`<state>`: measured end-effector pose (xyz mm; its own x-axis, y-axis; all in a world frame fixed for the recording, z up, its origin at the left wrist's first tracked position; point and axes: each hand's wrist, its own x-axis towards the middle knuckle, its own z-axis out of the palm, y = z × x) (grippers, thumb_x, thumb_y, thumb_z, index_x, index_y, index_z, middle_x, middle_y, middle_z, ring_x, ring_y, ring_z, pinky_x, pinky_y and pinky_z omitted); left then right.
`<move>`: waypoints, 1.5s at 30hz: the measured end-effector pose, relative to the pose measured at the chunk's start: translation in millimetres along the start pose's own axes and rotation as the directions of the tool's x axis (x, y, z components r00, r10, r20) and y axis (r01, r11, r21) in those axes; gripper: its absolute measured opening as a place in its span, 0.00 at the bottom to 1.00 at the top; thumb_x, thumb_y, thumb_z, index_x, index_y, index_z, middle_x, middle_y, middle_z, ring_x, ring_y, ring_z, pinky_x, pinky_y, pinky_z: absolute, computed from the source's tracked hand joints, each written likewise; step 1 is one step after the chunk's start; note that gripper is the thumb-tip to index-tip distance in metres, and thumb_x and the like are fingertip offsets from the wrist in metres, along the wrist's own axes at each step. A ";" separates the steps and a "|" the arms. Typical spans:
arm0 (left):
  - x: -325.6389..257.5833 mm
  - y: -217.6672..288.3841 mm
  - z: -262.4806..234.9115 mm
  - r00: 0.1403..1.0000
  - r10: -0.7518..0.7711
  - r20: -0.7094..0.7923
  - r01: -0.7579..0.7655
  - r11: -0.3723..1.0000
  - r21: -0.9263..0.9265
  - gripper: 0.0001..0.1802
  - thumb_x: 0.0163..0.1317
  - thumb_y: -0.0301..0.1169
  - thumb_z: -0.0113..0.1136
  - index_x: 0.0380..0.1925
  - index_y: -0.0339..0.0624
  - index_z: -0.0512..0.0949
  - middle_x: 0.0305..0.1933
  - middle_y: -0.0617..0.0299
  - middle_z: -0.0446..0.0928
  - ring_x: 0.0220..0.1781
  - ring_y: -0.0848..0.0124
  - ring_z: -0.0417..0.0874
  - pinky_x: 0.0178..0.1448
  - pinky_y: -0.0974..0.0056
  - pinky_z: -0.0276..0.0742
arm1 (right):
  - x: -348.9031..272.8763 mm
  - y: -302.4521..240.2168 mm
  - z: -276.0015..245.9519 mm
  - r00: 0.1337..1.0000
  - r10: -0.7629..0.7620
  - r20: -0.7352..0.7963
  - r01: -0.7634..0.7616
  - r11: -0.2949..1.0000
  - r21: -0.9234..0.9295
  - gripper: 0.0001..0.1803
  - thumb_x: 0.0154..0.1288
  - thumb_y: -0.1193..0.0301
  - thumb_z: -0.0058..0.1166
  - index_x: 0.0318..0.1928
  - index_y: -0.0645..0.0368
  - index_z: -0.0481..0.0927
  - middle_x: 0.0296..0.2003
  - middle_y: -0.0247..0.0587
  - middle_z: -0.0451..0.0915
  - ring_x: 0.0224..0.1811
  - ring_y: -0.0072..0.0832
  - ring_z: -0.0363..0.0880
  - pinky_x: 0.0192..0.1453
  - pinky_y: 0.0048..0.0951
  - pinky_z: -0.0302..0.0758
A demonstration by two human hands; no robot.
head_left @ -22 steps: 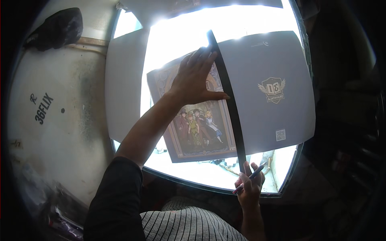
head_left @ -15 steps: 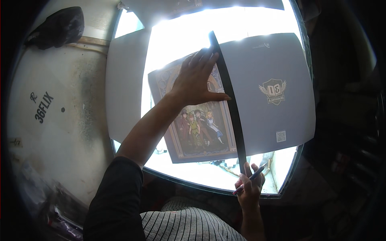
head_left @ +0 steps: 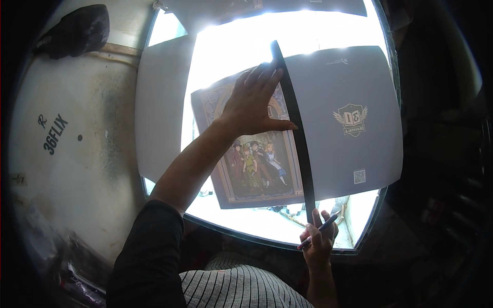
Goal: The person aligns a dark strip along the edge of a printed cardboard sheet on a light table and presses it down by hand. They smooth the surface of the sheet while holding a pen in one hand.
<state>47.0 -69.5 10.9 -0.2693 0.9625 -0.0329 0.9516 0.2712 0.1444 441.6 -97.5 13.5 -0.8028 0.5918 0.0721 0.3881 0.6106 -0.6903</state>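
Ruler under my left hand, fingers flat and together; my right hand clamps a pen at its lower end.

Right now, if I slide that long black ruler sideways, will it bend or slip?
The black ruler looks thin and straight, so probably stiff. It lies on smooth sheets, so it may slip unless the left hand presses it; the right hand holds only its end.

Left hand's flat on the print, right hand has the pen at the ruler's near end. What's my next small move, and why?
Probably press the left hand against the black ruler first. It lies along the illustrated print edge, and the right hand with the pen holds only its near end.
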 end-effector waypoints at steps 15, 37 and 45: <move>15.0 16.3 -15.1 0.999 0.013 0.052 -0.002 0.978 -0.210 0.70 0.41 0.71 0.72 0.75 0.42 0.51 0.79 0.41 0.51 0.81 0.42 0.48 0.80 0.35 0.41 | 0.8 5.1 -4.9 0.999 0.038 0.026 -0.037 0.999 -0.011 0.15 0.52 0.76 0.68 0.40 0.52 0.79 0.61 0.45 0.81 0.70 0.38 0.72 0.68 0.41 0.62; 12.4 22.1 -30.1 0.960 -0.189 0.205 0.201 0.979 -0.039 0.78 0.37 0.76 0.70 0.77 0.39 0.45 0.82 0.46 0.43 0.85 0.52 0.38 0.84 0.41 0.35 | 321.7 -5.3 14.8 0.932 -0.072 -0.354 0.154 0.965 0.211 0.08 0.61 0.72 0.66 0.41 0.59 0.88 0.33 0.44 0.87 0.41 0.35 0.86 0.49 0.36 0.78; 10.5 24.2 -35.5 0.955 -0.157 0.252 0.193 0.973 -0.124 0.77 0.40 0.73 0.71 0.77 0.38 0.42 0.83 0.48 0.40 0.85 0.54 0.35 0.83 0.38 0.32 | 331.7 -1.2 13.2 0.956 -0.144 -0.254 0.160 0.986 0.045 0.07 0.60 0.68 0.64 0.36 0.55 0.89 0.33 0.39 0.88 0.41 0.36 0.86 0.52 0.39 0.78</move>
<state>62.0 -53.1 49.1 -0.3692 0.8784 -0.3034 0.8562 0.4485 0.2565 168.9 91.1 28.8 -0.7085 0.6122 0.3511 0.2337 0.6729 -0.7018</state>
